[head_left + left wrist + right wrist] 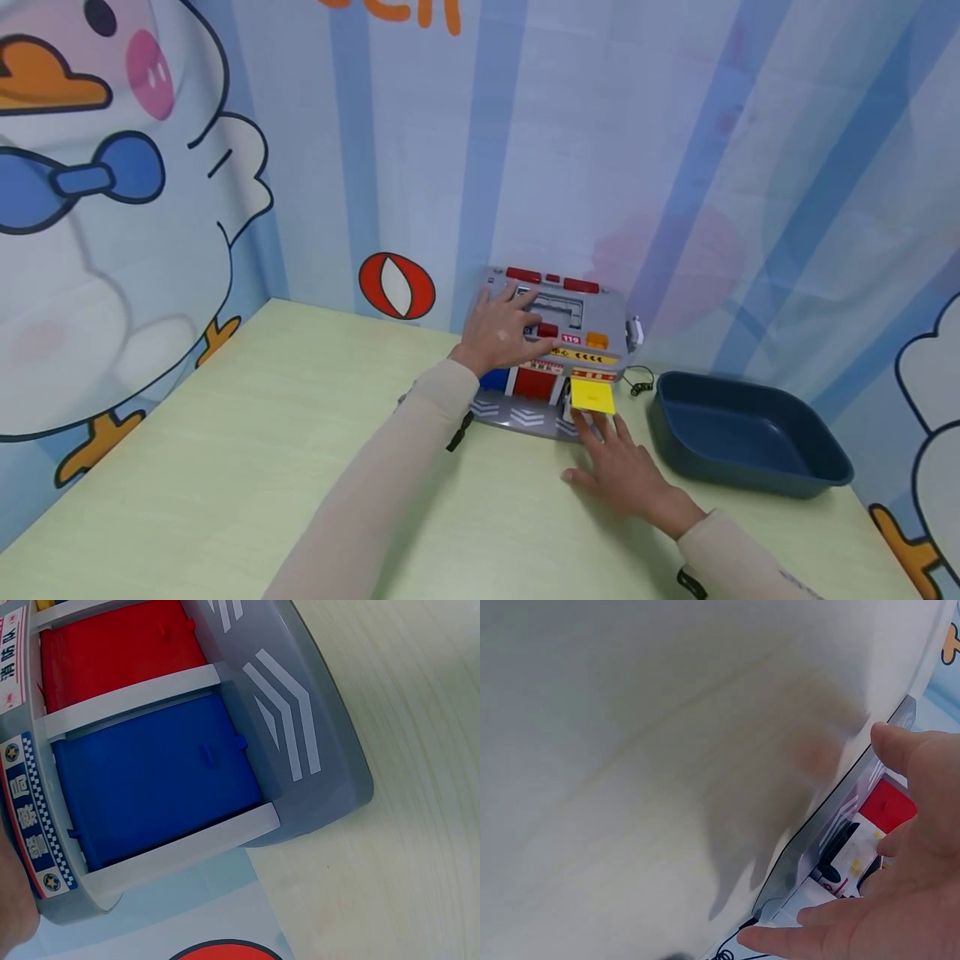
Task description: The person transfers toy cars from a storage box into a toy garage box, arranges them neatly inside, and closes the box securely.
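Note:
A grey toy rescue station stands against the back wall, with a blue door and a red door down. Its yellow door is raised. My left hand rests on the station's roof with its fingers spread. Beneath the yellow door sits a white toy vehicle with black wheels, partly hidden by fingers. My right hand reaches to this bay with fingers extended; whether they touch the vehicle or the door I cannot tell.
To the right of the station stands a dark blue tub. A thin black cord lies coiled between them. The pale table meets a printed cloth wall behind the station.

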Demonstrator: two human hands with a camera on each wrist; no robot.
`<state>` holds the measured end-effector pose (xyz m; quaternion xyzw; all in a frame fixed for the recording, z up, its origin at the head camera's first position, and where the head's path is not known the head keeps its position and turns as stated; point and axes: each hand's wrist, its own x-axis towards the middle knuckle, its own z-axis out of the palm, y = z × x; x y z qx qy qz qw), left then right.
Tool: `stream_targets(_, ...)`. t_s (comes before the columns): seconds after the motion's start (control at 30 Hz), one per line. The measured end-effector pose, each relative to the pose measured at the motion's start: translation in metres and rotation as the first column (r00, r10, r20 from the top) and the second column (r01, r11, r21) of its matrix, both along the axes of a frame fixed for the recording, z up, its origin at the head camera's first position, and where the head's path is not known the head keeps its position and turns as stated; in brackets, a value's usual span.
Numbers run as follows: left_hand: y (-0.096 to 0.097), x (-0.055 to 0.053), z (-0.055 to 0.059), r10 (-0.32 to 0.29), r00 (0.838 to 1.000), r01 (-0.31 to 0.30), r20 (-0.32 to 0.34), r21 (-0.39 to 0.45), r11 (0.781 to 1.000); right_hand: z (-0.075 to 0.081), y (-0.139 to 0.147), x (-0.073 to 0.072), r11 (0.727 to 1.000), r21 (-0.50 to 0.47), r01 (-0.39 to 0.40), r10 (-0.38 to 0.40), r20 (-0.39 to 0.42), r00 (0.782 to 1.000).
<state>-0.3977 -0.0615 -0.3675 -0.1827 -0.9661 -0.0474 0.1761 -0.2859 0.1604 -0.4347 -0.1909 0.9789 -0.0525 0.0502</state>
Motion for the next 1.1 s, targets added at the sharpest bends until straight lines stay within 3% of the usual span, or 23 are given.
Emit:
stream_targets(0.47,0.001,-0.001,-0.002,-0.004,1.0,0.004,-0.018,0.004,1.0,0.002,0.001,-0.015,0.999,-0.025,-0.019,0.018,-0.064,0.998)
stream_targets(1.1,0.0,0.0,-0.002,-0.003,1.0,0.003,-0.019,-0.006,1.0,-0.002,0.005,-0.023,0.996,-0.028,-0.089,0.082,-0.187,0.979)
